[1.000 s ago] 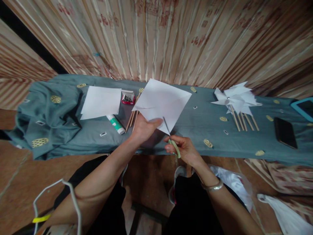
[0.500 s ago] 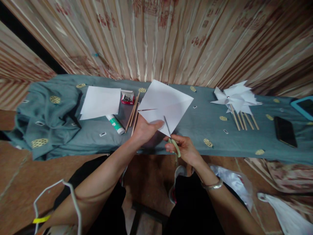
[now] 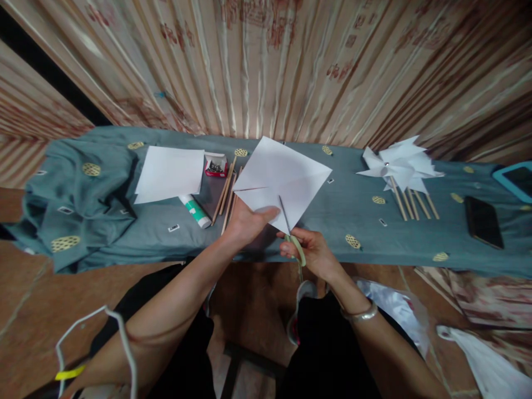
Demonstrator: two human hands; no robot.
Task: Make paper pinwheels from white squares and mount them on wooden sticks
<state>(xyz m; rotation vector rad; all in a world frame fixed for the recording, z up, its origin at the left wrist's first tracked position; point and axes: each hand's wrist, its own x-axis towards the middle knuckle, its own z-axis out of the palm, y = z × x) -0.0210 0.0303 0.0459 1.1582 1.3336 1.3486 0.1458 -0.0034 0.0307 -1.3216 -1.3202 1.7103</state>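
Note:
A square sheet of white paper [image 3: 293, 169] is held cornerwise above the cloth, with one slit running in from its left corner. My left hand [image 3: 248, 223] grips its lower left edge, thumb on top and the other fingers hidden underneath. My right hand [image 3: 311, 249] is closed round the pale green handles of a pair of scissors [image 3: 296, 250]. One dark blade lies over the paper at the near corner, pointing up toward the middle; the other blade is hidden. Just left of the paper lie several wooden sticks [image 3: 224, 191], partly behind my left hand.
On the grey-green cloth [image 3: 324, 238] at left are a stack of white sheets [image 3: 170, 172], a red box of small metal pins [image 3: 216, 165] and a green-white tube [image 3: 195, 211]. Several paper pinwheels [image 3: 401, 163] on sticks, a black phone [image 3: 484, 221] and a blue-framed device [image 3: 515, 182] lie right.
Very little differs. The paper has turned or shifted very slightly in my left hand, while the scissors stay at its near corner.

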